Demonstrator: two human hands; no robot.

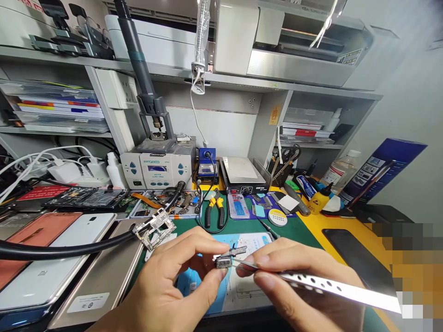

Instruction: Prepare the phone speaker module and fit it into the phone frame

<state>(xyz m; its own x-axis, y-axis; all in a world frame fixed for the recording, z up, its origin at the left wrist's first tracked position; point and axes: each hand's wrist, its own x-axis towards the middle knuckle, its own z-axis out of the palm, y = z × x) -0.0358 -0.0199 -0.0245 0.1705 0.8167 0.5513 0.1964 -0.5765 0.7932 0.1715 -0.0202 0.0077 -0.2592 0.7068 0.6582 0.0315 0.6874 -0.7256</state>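
My left hand [173, 276] pinches a small dark phone component [224, 262] between thumb and forefinger, above the work mat. A short strip [238, 251] juts out from it to the right. In my right hand [294, 265] is a pair of metal tweezers [328, 287] with a row of holes along the arm. Their tips are at the component's right side; whether they touch it I cannot tell. A blue and white sheet [256, 240] lies below both hands. Behind my left hand is a cut-out circuit board [155, 229] by the black hose.
Several phones [51, 258] lie at the left under a thick black hose [86, 247]. Yellow-black pliers [215, 210], a hot-air station [157, 168] and a heating plate [244, 173] stand behind. A yellow bottle [319, 200] and a dark phone [356, 253] are at the right.
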